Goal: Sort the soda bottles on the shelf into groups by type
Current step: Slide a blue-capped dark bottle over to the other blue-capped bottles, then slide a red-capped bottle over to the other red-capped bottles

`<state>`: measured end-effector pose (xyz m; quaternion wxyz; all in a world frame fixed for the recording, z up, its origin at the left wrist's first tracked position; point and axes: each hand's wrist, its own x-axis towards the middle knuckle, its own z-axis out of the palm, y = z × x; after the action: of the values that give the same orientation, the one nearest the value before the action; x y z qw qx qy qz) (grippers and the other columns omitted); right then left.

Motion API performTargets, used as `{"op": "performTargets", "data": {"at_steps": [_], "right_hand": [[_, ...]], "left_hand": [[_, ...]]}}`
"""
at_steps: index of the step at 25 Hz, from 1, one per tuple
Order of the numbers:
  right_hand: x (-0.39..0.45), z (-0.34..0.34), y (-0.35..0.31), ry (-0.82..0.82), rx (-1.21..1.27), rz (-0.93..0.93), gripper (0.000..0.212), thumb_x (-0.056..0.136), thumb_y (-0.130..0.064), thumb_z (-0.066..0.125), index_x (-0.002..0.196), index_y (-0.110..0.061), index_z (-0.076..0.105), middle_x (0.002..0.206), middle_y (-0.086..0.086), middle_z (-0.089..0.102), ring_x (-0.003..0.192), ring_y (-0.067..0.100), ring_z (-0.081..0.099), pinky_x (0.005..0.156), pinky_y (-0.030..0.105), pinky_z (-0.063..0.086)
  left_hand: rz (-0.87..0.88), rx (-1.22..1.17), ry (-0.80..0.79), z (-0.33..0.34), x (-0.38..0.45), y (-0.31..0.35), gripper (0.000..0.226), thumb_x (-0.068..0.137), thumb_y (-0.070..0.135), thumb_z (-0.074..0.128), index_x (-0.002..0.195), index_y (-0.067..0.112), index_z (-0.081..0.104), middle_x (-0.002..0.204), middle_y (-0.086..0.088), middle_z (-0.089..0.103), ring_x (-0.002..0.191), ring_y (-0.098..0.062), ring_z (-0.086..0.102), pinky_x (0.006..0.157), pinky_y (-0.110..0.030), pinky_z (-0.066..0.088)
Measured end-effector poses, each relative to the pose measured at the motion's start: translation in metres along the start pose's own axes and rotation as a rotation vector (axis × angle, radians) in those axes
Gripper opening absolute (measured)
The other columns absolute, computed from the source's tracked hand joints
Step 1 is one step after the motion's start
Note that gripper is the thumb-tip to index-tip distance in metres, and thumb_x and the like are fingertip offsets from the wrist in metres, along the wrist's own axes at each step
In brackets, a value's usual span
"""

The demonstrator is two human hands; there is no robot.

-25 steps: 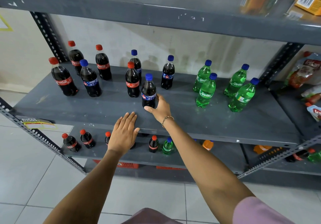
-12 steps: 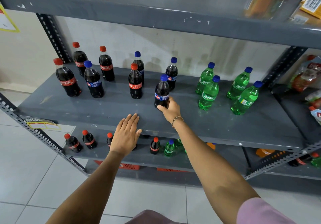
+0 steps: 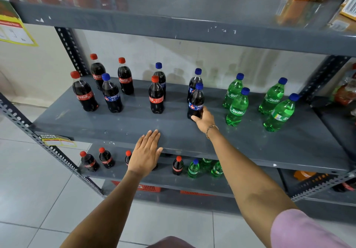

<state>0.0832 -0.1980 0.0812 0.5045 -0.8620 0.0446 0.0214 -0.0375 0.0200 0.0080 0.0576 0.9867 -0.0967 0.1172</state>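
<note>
On the grey middle shelf stand dark cola bottles and green Sprite bottles. My right hand grips the base of a blue-capped Pepsi bottle, upright, just in front of another Pepsi bottle. A third Pepsi bottle stands behind a red-capped Coca-Cola bottle. Left are three Coca-Cola bottles with one Pepsi bottle among them. Several Sprite bottles cluster at the right. My left hand lies flat and open on the shelf's front edge.
The lower shelf holds small cola and Sprite bottles. The upper shelf carries orange cartons. Perforated metal uprights frame the left side. Snack packets fill the neighbouring bay at the right. Below is a tiled floor.
My right hand has slid the held Pepsi bottle rightward along the shelf, from beside the Coca-Cola bottle to in front of the other Pepsi. My left hand stayed on the edge.
</note>
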Motion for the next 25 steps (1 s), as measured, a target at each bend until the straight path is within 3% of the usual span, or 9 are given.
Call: {"op": "performTargets", "data": {"at_steps": [13,15,17,20,22,25], "right_hand": [[0.004,0.002,0.007,-0.017,0.087,0.030,0.060,0.079,-0.012,0.067,0.131,-0.010,0.037,0.131,0.013,0.054,0.119,0.028,0.052,0.104,0.041,0.041],[-0.006,0.006,0.008,0.068,0.128,0.047,0.061,0.079,-0.009,0.067,0.131,-0.005,0.034,0.134,0.013,0.050,0.123,0.027,0.049,0.105,0.036,0.038],[-0.019,0.013,0.007,0.254,0.107,0.071,0.052,0.082,-0.004,0.060,0.129,0.000,0.037,0.133,0.017,0.049,0.123,0.029,0.047,0.105,0.035,0.036],[-0.040,0.029,-0.003,0.483,0.135,0.029,0.027,0.081,0.007,0.049,0.107,0.001,0.052,0.112,0.019,0.055,0.104,0.029,0.055,0.091,0.030,0.044],[-0.054,0.050,-0.014,0.425,0.123,-0.056,0.023,0.079,0.012,0.045,0.095,0.000,0.056,0.102,0.017,0.057,0.088,0.021,0.054,0.077,0.019,0.041],[-0.059,0.080,-0.036,0.246,0.071,-0.173,0.022,0.080,0.011,0.044,0.092,-0.002,0.058,0.100,0.015,0.061,0.083,0.017,0.054,0.077,0.021,0.044]], "left_hand": [[0.001,-0.007,0.011,0.002,0.001,-0.001,0.058,0.100,0.041,0.013,0.138,0.005,0.039,0.145,-0.009,0.042,0.137,-0.025,0.033,0.114,-0.035,0.013],[0.007,-0.014,0.007,0.002,0.002,-0.002,0.058,0.100,0.041,0.014,0.138,0.005,0.039,0.145,-0.009,0.042,0.137,-0.024,0.033,0.114,-0.035,0.014],[0.046,-0.007,0.001,0.001,0.003,-0.007,0.059,0.100,0.042,0.013,0.139,0.005,0.038,0.147,-0.009,0.039,0.137,-0.023,0.032,0.113,-0.036,0.017],[0.069,0.007,0.001,-0.002,0.002,-0.028,0.058,0.100,0.041,0.012,0.140,0.006,0.037,0.148,-0.009,0.037,0.139,-0.022,0.029,0.114,-0.035,0.017],[0.021,-0.008,0.001,-0.006,-0.004,-0.050,0.058,0.100,0.040,0.014,0.140,0.005,0.037,0.148,-0.009,0.036,0.139,-0.022,0.029,0.116,-0.032,0.011],[-0.033,0.010,0.003,-0.015,-0.011,-0.090,0.061,0.099,0.042,0.013,0.140,0.002,0.035,0.148,-0.012,0.036,0.139,-0.022,0.027,0.116,-0.030,0.006]]}}
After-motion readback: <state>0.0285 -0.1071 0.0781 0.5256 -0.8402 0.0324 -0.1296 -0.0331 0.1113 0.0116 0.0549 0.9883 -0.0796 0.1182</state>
